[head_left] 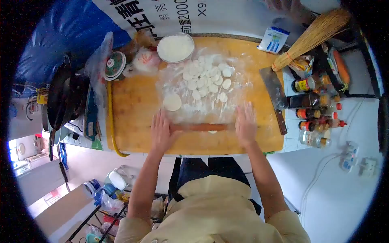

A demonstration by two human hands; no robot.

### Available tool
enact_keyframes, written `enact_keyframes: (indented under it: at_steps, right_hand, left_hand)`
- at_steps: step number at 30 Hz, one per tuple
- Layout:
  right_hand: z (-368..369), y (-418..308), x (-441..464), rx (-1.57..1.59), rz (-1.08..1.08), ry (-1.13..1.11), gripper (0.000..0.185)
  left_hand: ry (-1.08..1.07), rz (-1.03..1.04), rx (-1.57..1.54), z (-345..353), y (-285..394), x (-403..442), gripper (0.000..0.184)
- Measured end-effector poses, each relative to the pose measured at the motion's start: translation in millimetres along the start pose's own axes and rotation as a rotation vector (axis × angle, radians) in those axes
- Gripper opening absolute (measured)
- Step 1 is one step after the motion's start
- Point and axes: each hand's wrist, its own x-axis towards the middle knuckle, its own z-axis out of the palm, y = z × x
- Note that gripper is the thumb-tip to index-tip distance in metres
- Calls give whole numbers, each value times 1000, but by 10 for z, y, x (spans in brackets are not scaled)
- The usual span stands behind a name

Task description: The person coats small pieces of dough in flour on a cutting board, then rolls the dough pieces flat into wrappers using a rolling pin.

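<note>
A wooden rolling pin (201, 127) lies crosswise on the yellow wooden board (133, 121). My left hand (162, 128) rests palm down over its left end, fingers stretched forward. At the other end, my right hand (246, 124) lies flat in the same way, blurred a little by motion. Beneath the pin's middle, the edge of a small dough piece (212, 132) shows. A rolled dough wrapper (172, 102) sits just beyond my left hand. Farther back, many small flattened dough pieces (202, 79) are spread and heaped over white flour.
At the back stands a bowl of white flour (176, 47). A cleaver (274, 95) lies along the board's right edge, beside a straw brush (312, 38) and several sauce bottles (310, 99). To the left are a lidded tin (115, 65) and dark pans (60, 93).
</note>
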Motion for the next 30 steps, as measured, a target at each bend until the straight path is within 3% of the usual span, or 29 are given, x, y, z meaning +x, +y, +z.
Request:
enact_keyframes:
  at_steps: [1, 2, 4, 8, 10, 14, 16, 19, 21, 23, 26, 27, 29, 30]
  right_hand:
    - [4, 3, 25, -69, -44, 18, 46]
    - [21, 17, -33, -61, -33, 16, 46]
    - [29, 57, -74, 40, 52, -270, 47]
    - [-103, -31, -201, 22, -71, -199, 50]
    - [-86, -39, 130, -50, -64, -133, 56]
    - [-90, 61, 124, -1, -95, -135, 59]
    - [-104, 65, -206, 32, -122, -394, 58]
    - [-21, 78, -210, 64, -136, -296, 59]
    - [39, 140, 136, 33, -126, -253, 60]
    - [73, 162, 225, 0, -117, -199, 61]
    - [90, 327, 86, 74, -201, -150, 59]
    - [74, 336, -132, 87, -245, -238, 57]
    - [54, 321, -130, 96, -290, -325, 57]
    - [8, 240, -16, 156, -257, -311, 55]
  left_hand:
    - [-25, -19, -49, -27, 19, 56, 76]
    - [-36, -14, -42, -40, 6, -1, 76]
    - [-252, 65, 230, -47, -44, -102, 84]
    - [-334, 128, 165, -7, -202, -178, 84]
    - [-169, 0, 139, 135, -291, 97, 87]
    - [-24, 33, 229, 84, -231, 116, 89]
    - [-159, 135, 109, 62, -265, -298, 89]
    - [-289, 50, 102, 87, -381, -292, 88]
    - [-251, 1, 88, 134, -389, 54, 89]
    - [-76, 20, 244, 1, -229, 289, 88]
    - [-142, 40, 199, -32, -164, -175, 87]
    - [-135, 43, 199, -62, -160, -369, 87]
    - [-357, 53, 110, -90, -227, -682, 86]
    - [-203, 104, -42, 46, -356, -588, 87]
